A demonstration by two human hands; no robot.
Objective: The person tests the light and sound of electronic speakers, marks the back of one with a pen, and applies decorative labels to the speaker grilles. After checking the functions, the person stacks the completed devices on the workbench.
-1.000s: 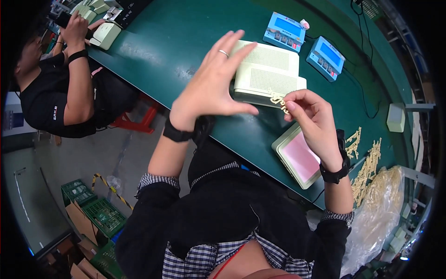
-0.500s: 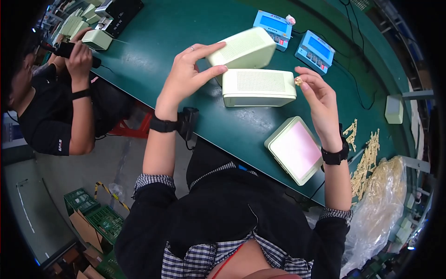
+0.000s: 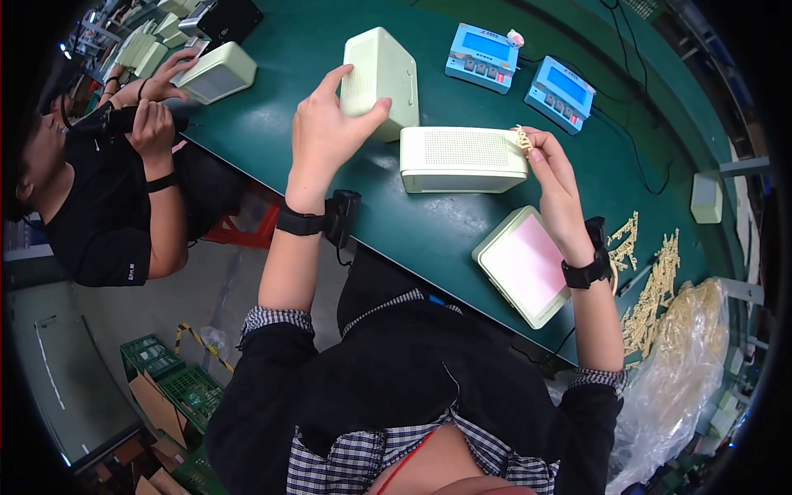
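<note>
My left hand (image 3: 324,132) grips a pale green speaker-like box (image 3: 400,82), its fingers on the perforated side and its thumb by the lower edge. This box is turned so that a plain side with a slot shows. Below and right of it a second pale green box (image 3: 462,175) lies with its perforated panel up. At that box's right end my right hand (image 3: 557,177) pinches a small cream-gold lettering piece (image 3: 523,143) between thumb and fingers, against or just over the corner. Nearer me lies a third box (image 3: 528,264), its pinkish-white face up.
Two blue devices with screens (image 3: 483,54) (image 3: 563,92) stand at the back, trailing cables. Cream-gold lettering pieces (image 3: 653,285) lie heaped at right beside a clear plastic bag (image 3: 672,379). At left a co-worker (image 3: 107,198) handles another green box (image 3: 219,73).
My left hand has turned the far box upright and shifted it left. The lettering piece has come up to the second box's corner. The co-worker's box has moved nearer.
</note>
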